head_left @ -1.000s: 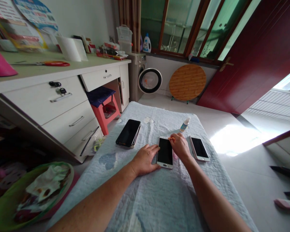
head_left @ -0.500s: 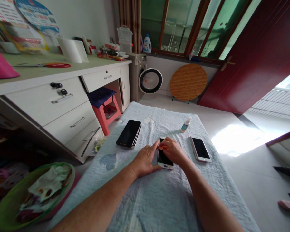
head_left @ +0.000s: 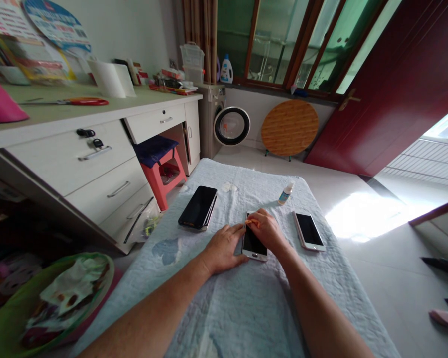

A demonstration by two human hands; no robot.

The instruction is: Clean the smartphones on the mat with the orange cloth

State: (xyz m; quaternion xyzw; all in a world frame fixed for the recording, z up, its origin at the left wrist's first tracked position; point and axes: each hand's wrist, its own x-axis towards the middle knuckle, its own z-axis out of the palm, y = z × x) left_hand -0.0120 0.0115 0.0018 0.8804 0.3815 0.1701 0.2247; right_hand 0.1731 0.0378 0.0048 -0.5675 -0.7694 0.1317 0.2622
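A smartphone with a white frame and dark screen lies face up on the pale blue quilted cover. My left hand grips it along its left side, thumb at the lower corner and fingertips near the top. A small orange cloth is pinched in my right hand, pressed onto the upper part of the screen. Part of the cloth and the phone's top are hidden by my fingers. To the right lies another white smartphone; to the left, a stack of dark-screened devices.
A small spray bottle stands beyond the phones. Left of the cover are a white desk, a red stool and a green basket with cloths. Beyond it are an open washing machine and a round wooden tabletop.
My right hand has slid the orange cloth slightly up the screen. My left fingers have shifted a little along the phone's edge. The phone stays in place.
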